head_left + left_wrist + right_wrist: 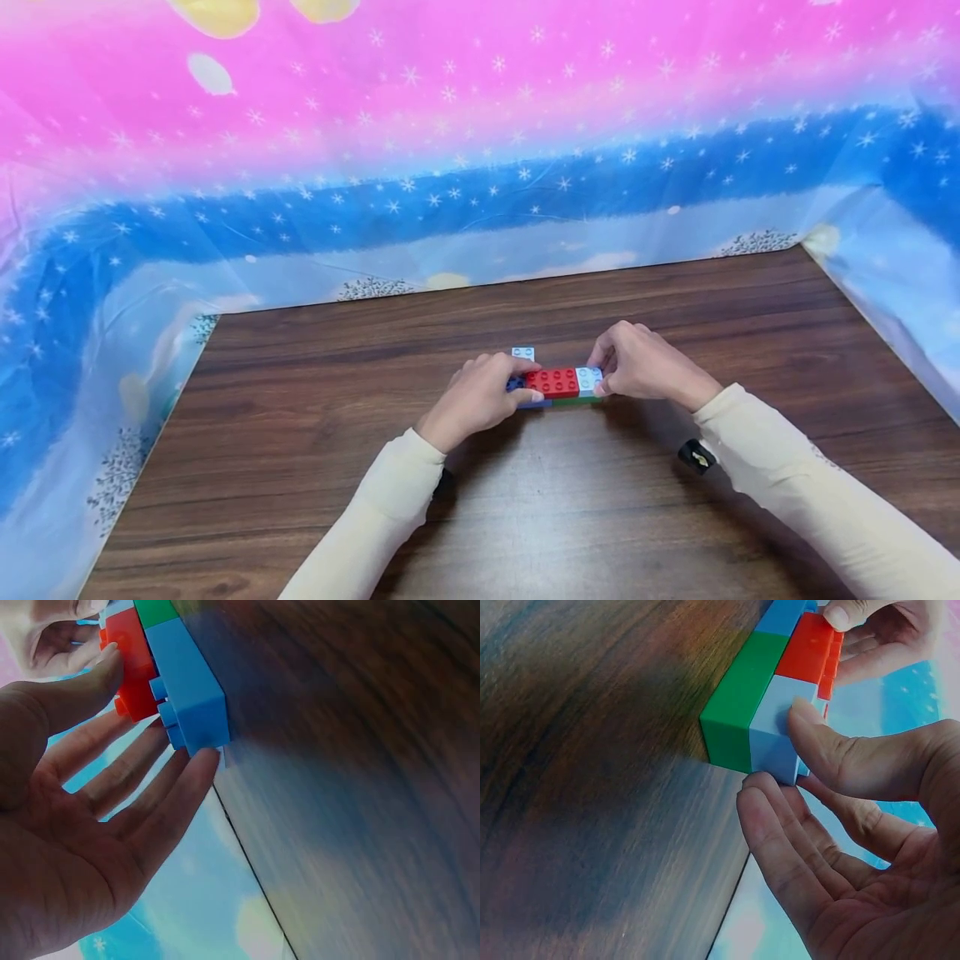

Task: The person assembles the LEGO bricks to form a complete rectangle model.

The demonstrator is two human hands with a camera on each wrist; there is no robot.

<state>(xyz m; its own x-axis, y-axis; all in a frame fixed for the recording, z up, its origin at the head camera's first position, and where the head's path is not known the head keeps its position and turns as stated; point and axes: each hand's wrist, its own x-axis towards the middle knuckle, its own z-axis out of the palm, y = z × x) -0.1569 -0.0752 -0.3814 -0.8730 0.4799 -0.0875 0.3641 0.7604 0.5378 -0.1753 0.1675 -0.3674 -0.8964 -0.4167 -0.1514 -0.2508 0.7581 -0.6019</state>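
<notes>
The brown wood-grained tabletop [300, 367] carries a blue brick [189, 679], left, and a green brick [739, 697] touching it, right.

A green brick [739, 705] and a blue brick [187, 679] lie end to end on the counter [525, 500], green toward 3 o'clock, blue toward 9. Across their seam sits a red brick [552, 382], studs up, leaving the blue's 9 o'clock studs bare. A pale blue brick [781, 720] abuts the red at 3 o'clock, atop the green. A smaller-looking pale piece [523, 353] shows at the blue end's 12 o'clock.
</notes>
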